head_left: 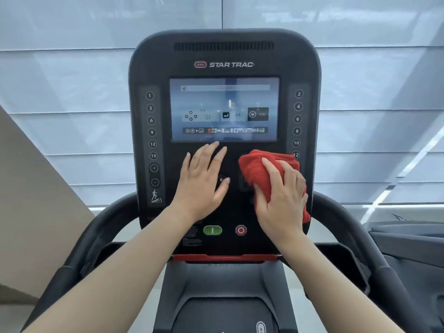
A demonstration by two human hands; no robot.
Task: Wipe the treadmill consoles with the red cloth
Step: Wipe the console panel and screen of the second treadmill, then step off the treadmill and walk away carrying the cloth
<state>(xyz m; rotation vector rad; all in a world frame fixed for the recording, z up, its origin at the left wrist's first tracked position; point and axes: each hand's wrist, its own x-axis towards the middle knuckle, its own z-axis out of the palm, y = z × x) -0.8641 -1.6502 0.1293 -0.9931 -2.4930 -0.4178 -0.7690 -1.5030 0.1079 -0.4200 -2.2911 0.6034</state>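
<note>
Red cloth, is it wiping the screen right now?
No, the red cloth is below the screen, held against the lower part of the console by the right hand.

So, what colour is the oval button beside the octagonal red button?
Green oval button, head view.

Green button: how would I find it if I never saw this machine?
Look at the big black treadmill console. Go down below its screen, under the left hand. The green button is an oval with a white line, left of the red button.
</note>
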